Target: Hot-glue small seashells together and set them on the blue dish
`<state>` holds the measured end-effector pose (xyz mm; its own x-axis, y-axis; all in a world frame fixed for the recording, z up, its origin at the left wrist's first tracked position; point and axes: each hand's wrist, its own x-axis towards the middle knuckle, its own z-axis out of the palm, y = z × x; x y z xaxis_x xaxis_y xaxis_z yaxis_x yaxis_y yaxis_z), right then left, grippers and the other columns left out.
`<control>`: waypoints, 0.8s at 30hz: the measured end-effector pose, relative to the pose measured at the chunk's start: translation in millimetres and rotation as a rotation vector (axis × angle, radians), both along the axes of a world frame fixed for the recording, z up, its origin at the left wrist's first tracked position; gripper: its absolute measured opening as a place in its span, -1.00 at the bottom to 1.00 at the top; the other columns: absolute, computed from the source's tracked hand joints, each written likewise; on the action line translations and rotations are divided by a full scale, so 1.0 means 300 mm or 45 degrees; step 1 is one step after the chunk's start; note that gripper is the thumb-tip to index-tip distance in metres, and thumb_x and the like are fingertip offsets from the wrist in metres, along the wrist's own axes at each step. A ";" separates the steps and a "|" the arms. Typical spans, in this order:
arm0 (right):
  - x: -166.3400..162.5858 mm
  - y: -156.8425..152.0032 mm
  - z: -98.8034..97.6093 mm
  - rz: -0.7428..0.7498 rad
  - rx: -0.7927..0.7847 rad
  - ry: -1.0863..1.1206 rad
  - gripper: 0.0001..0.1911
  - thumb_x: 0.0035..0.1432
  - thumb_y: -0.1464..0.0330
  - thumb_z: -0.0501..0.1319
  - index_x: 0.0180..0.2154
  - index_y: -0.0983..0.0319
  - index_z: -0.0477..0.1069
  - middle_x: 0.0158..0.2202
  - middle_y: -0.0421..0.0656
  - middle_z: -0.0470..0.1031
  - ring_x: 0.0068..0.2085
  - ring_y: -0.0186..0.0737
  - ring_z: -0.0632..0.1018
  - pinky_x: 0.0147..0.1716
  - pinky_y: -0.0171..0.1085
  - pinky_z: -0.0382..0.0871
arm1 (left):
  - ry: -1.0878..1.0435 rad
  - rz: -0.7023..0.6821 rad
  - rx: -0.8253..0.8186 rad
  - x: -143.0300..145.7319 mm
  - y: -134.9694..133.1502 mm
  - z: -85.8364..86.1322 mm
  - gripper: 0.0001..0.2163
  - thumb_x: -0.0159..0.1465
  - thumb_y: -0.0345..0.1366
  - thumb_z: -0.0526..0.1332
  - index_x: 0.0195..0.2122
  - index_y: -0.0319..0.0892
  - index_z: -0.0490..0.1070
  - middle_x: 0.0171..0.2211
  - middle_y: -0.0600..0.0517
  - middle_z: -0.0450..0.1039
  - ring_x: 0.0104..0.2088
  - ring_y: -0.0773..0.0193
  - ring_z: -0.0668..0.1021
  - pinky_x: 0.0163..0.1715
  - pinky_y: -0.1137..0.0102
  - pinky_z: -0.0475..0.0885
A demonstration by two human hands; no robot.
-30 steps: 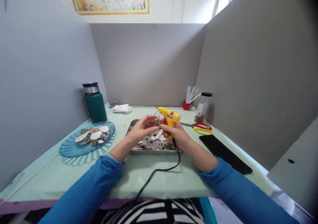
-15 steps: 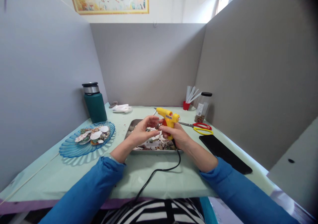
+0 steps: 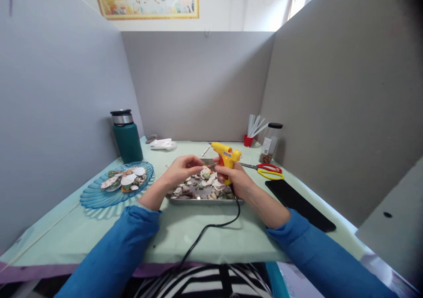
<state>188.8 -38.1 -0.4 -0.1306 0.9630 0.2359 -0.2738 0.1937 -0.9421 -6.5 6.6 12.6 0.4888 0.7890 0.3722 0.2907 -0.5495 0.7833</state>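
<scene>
My right hand point(image 3: 238, 179) is wrapped round a yellow glue gun point(image 3: 225, 152) whose nozzle points left and away from me. A black cord runs down from its handle. To the left, my left hand point(image 3: 184, 171) has thumb and fingers brought together; anything between the fingertips is too small to make out. Both hands are above a metal tray point(image 3: 198, 202) of shells and small stones. White shells point(image 3: 209, 180) lie in a pile below the fingertips. The hands are a little apart.
A blue scalloped plate point(image 3: 94, 196) with shells stands left, before a green bottle point(image 3: 127, 141). On the right are scissors point(image 3: 269, 170), a black flat slab point(image 3: 299, 203), a jar point(image 3: 270, 144) and a red cup point(image 3: 248, 140) with glue sticks. Grey partitions enclose the table.
My left hand has moved left, away from the right hand, uncovering more of the shells in the tray. The glue gun has shifted slightly right, still in my right hand.
</scene>
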 end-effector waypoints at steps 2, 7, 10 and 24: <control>0.000 0.000 0.002 -0.009 -0.025 0.020 -0.66 -0.16 0.34 0.29 -0.27 0.22 0.32 -0.62 -0.34 0.28 -0.63 -0.43 0.29 -0.65 -0.39 0.09 | 0.299 0.060 -0.005 -0.027 0.022 -0.006 -0.81 0.04 -0.17 0.25 -0.42 -0.19 0.49 -0.47 0.04 0.48 -0.45 0.29 0.45 -0.44 0.43 0.31; -0.002 -0.002 0.009 -0.019 -0.033 0.027 -0.68 -0.19 0.36 0.30 -0.30 0.21 0.32 -0.63 -0.34 0.27 -0.65 -0.45 0.26 -0.67 -0.39 0.04 | 0.835 -0.058 0.002 -0.051 0.021 -0.018 -0.88 -0.15 -0.26 0.33 -0.52 -0.07 0.55 -0.57 0.11 0.48 -0.55 0.32 0.43 -0.54 0.47 0.21; -0.002 -0.004 0.011 0.001 -0.026 0.020 -0.70 -0.17 0.36 0.29 -0.31 0.21 0.32 -0.64 -0.34 0.27 -0.66 -0.44 0.27 -0.67 -0.37 0.03 | 0.954 0.026 0.068 -0.040 0.005 -0.020 -0.92 -0.19 -0.31 0.34 -0.60 -0.06 0.53 -0.62 0.10 0.46 -0.59 0.31 0.40 -0.57 0.45 0.16; 0.002 -0.013 0.026 0.118 -0.112 0.173 -0.72 -0.19 0.37 0.32 -0.40 0.20 0.27 -0.65 -0.34 0.24 -0.67 -0.46 0.22 -0.68 -0.38 0.04 | -0.394 -0.205 -0.448 0.012 -0.033 0.020 -0.76 0.07 -0.26 0.31 -0.27 -0.23 0.37 -0.36 -0.02 0.49 -0.36 0.28 0.55 -0.28 0.33 0.44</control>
